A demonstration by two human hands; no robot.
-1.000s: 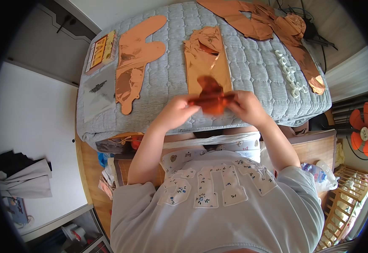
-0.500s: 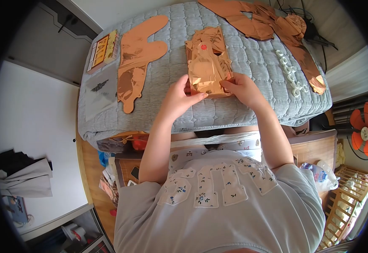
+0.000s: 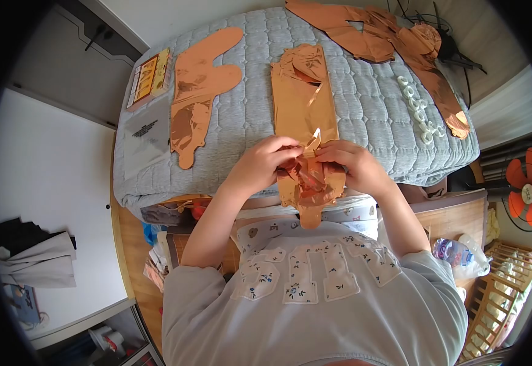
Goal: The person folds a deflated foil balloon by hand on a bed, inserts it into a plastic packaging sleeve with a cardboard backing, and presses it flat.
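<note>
A shiny copper-coloured foil balloon (image 3: 305, 113), uninflated, lies flat on the mattress, and its near end is drawn over the edge toward my lap. My left hand (image 3: 264, 162) pinches the crumpled foil from the left. Opposite it, my right hand (image 3: 358, 167) has its fingers closed on the foil's right side. Between and below them the foil bunches up, with a rounded tab hanging lowest. Some fingertips are hidden in the folds.
Another flat foil balloon (image 3: 208, 76) lies to the left, beside a clear plastic bag (image 3: 149, 137) and a yellow box (image 3: 151, 78). Small white rings (image 3: 421, 108) and more copper foil (image 3: 394, 43) lie on the right of the mattress (image 3: 250, 110). An orange fan (image 3: 525, 189) stands far right.
The near part of the folded balloon has been opened toward me, so it now hangs past the mattress edge. Both hands have moved nearer my body and grip the bunched foil.
</note>
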